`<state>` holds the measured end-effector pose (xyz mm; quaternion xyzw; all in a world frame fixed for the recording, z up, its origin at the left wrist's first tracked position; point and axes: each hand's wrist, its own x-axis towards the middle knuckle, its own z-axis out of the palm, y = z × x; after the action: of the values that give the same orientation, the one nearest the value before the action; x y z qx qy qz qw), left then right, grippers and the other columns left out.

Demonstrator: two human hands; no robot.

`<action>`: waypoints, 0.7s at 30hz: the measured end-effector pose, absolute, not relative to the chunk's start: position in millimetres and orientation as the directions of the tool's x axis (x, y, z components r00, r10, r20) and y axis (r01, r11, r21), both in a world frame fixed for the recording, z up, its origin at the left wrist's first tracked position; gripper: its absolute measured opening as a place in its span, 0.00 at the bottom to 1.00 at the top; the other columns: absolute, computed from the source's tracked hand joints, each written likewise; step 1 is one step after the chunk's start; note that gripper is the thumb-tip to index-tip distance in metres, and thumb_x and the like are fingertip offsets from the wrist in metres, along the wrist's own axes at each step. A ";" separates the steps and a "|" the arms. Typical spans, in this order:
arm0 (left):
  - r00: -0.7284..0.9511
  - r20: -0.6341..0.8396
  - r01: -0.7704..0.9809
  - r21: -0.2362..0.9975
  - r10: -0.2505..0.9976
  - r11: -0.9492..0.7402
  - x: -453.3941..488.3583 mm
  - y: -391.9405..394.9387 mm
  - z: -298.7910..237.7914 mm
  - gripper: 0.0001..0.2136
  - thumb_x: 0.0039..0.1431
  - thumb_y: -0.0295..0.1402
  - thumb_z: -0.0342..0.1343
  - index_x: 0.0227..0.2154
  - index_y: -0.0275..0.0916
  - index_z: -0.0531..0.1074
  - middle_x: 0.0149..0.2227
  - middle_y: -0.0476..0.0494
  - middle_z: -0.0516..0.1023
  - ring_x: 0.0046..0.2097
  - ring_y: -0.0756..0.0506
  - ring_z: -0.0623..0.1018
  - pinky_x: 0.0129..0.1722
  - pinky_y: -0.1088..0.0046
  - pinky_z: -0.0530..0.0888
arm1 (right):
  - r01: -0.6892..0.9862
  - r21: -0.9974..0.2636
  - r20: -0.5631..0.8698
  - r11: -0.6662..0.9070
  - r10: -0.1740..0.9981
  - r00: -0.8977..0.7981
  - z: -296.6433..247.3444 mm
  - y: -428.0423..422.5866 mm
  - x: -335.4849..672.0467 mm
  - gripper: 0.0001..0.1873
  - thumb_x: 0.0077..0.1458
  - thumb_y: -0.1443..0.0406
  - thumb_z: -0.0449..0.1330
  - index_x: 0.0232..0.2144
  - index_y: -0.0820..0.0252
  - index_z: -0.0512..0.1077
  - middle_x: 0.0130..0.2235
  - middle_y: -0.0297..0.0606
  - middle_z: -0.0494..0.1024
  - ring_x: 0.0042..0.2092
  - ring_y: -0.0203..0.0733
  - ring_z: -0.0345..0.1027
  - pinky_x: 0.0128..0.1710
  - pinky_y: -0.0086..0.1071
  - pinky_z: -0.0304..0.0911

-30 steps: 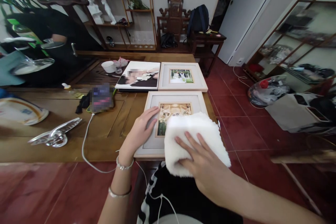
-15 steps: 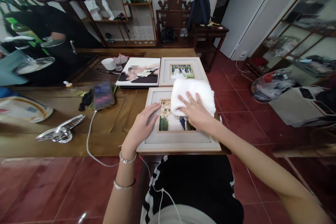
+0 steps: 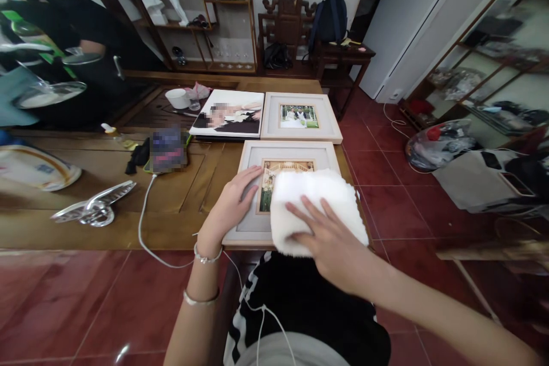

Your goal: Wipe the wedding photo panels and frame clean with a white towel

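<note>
A picture frame (image 3: 244, 226) with a pale wide border lies flat at the table's near edge, its photo partly covered. Over its right half, a folded white fluffy cloth (image 3: 317, 183) hangs slightly past the near edge. My right hand (image 3: 328, 234) presses on that cloth and grips it against the frame, fingers bent a little and spaced. On the frame's left side rests my left hand (image 3: 234, 200), open, thumb apart from the fingers. Beyond are a second picture frame (image 3: 330, 117) and a photo panel (image 3: 218, 100), side by side.
On the wooden table (image 3: 206, 183) to the left are a silver winged ornament (image 3: 96, 206), a blurred-out device (image 3: 167, 148) with a white cable (image 3: 141, 229), and a white cup (image 3: 177, 98). A person's dark sleeve (image 3: 98, 28) shows at the far left.
My right hand has drawn the white cloth toward me, from the frame's upper right to its lower right. More of the photo's top shows. My left hand stays on the frame.
</note>
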<state>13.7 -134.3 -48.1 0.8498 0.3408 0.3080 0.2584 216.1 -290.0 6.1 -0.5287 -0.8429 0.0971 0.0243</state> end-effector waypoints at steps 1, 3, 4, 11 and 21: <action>0.582 0.348 0.415 0.650 0.735 -0.636 13.3 -134.1 -48.4 0.18 0.65 0.32 0.44 0.56 0.40 0.66 0.59 0.41 0.69 0.62 0.43 0.66 0.62 0.57 0.61 | 0.898 -0.167 -0.031 0.408 0.908 -0.418 1.6 -277.3 220.3 0.34 0.46 0.81 0.48 0.54 0.57 0.69 0.68 0.42 0.49 0.68 0.58 0.32 0.63 0.60 0.38; 0.585 0.353 0.407 0.651 0.730 -0.640 12.8 -133.6 -49.1 0.18 0.65 0.32 0.44 0.56 0.41 0.66 0.59 0.41 0.68 0.62 0.43 0.66 0.62 0.57 0.61 | 0.921 -0.108 0.048 0.374 0.927 -0.371 -5.1 -248.6 229.8 0.33 0.46 0.81 0.47 0.54 0.61 0.68 0.67 0.45 0.49 0.68 0.58 0.33 0.63 0.61 0.37; 0.585 0.354 0.406 0.651 0.730 -0.641 12.6 -133.4 -49.4 0.18 0.65 0.32 0.45 0.57 0.41 0.66 0.59 0.41 0.68 0.62 0.43 0.66 0.63 0.57 0.61 | 0.932 -0.078 0.090 0.353 0.934 -0.346 -7.2 -233.8 234.4 0.33 0.47 0.80 0.47 0.55 0.62 0.67 0.68 0.46 0.48 0.68 0.59 0.32 0.63 0.61 0.37; 0.588 0.329 0.430 0.646 0.739 -0.630 12.6 -132.0 -50.6 0.18 0.65 0.32 0.45 0.55 0.38 0.68 0.60 0.39 0.68 0.62 0.42 0.66 0.62 0.57 0.61 | 0.957 0.054 0.081 0.286 0.954 -0.290 -8.5 -173.5 242.9 0.32 0.47 0.79 0.50 0.56 0.62 0.67 0.68 0.45 0.47 0.67 0.69 0.31 0.60 0.68 0.35; 0.596 0.318 0.467 0.610 0.738 -0.640 14.3 -132.0 -52.8 0.19 0.65 0.33 0.44 0.57 0.37 0.66 0.62 0.38 0.65 0.63 0.41 0.63 0.63 0.57 0.60 | 0.888 -0.131 -0.194 0.442 0.867 -0.460 22.2 -281.8 222.0 0.32 0.45 0.80 0.51 0.51 0.56 0.71 0.67 0.40 0.51 0.67 0.64 0.36 0.61 0.63 0.40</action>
<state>14.3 -132.0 -52.8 0.8605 0.3501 0.2822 0.2394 222.0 -281.8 22.2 -0.5173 -0.8476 0.1073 -0.0489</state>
